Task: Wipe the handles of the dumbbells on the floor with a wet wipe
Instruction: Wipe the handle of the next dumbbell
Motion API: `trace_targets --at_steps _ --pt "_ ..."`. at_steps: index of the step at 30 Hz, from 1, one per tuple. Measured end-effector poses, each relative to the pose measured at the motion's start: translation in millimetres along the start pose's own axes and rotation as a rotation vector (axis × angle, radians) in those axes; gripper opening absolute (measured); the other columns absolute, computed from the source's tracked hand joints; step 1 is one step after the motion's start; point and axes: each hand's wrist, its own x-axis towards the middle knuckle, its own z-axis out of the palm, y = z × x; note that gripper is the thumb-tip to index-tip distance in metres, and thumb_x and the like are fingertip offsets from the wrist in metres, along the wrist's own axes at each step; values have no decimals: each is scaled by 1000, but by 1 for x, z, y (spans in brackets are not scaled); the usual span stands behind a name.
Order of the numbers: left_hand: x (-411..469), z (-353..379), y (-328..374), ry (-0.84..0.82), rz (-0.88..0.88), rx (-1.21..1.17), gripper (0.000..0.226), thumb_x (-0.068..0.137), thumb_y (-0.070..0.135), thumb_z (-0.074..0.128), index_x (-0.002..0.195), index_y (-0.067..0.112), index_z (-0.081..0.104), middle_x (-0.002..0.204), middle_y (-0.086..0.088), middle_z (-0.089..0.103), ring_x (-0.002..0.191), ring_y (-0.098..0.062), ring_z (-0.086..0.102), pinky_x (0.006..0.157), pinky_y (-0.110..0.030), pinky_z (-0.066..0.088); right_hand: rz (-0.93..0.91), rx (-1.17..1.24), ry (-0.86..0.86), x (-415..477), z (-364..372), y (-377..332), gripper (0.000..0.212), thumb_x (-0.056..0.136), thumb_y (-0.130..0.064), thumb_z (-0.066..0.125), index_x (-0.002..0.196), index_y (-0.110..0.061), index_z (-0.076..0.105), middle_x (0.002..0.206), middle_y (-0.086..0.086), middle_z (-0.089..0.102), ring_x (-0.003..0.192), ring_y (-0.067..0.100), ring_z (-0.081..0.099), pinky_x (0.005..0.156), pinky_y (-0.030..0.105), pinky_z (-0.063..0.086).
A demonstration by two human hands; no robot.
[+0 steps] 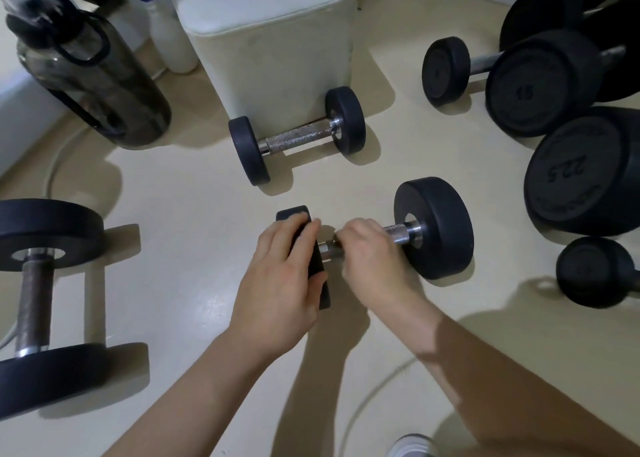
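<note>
A black dumbbell [436, 228] with a knurled chrome handle [398, 232] lies on the cream floor in the middle of the head view. My left hand [280, 283] grips its near left weight plate [320, 276]. My right hand [372, 252] is closed around the handle; the wet wipe is hidden inside my fingers, if it is there. A smaller dumbbell [298, 136] lies just beyond, against a white padded box. Another dumbbell [38, 304] with a dark handle lies at the left.
A white padded box [270, 41] stands at the back, with a dark water bottle [93, 72] and a white spray bottle [173, 37] to its left. Several larger dumbbells [540, 82] and a kettlebell [595, 273] crowd the right. A white cable [367, 394] runs across the near floor.
</note>
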Motion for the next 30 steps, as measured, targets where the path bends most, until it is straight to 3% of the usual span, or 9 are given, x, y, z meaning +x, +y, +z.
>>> trace_targets --at_steps 2,5,7,11,16,21,25,27,30 --pt "7 -3 -3 -117 -49 15 85 81 26 69 149 9 22 157 -6 22 144 -23 14 118 -31 14 -109 25 -20 -2 4 -6 25 49 11 67 67 -5 63 70 10 59 66 31 57 54 33 49" --pt "12 -8 -10 -193 -42 27 97 80 41 70 152 13 10 160 -1 12 147 -17 4 119 -31 7 -14 -75 15 0 -12 29 27 45 10 73 63 -9 65 65 7 59 61 29 57 53 28 46" --pt "9 -9 -7 -174 -37 19 98 76 41 73 151 13 16 159 0 17 146 -16 9 116 -23 6 59 -54 9 0 -15 24 23 48 10 70 63 -7 64 64 9 59 61 31 56 53 31 48" --pt "2 -10 -2 -124 -35 -7 101 67 40 81 147 12 28 152 2 30 139 -14 19 109 -15 10 -136 45 -72 -6 2 -14 21 63 -3 38 63 -7 59 65 9 57 63 30 55 49 33 46" --pt "-6 -12 1 -152 -22 55 108 54 50 85 142 15 33 147 5 31 131 -14 23 104 -20 23 50 -75 -55 -10 -17 29 27 44 14 68 62 -6 65 63 9 59 60 31 56 49 33 48" --pt "-8 -8 -2 -182 31 123 112 39 55 87 131 9 43 138 -4 42 126 -23 37 103 -26 30 -127 -35 -162 -20 -9 -8 21 48 8 64 63 -8 63 67 7 59 65 29 58 54 30 46" --pt "-8 -10 -5 -234 32 -2 96 52 58 81 128 19 37 142 3 36 135 -21 30 110 -35 30 94 -101 -121 -17 -22 28 23 49 10 68 66 -6 68 67 10 61 68 33 59 54 32 48" --pt "-9 -13 -5 -236 38 -103 77 63 56 73 121 19 39 131 6 40 121 -19 40 100 -33 38 47 -74 -145 -19 -17 4 23 47 8 70 62 -8 66 65 7 59 64 30 58 52 27 38" --pt "-8 -17 -7 -230 48 -135 66 71 45 73 122 18 41 132 6 42 118 -16 41 93 -22 33 -102 -7 -171 -26 -10 -9 21 49 8 67 62 -8 63 65 7 57 65 30 56 53 28 41"
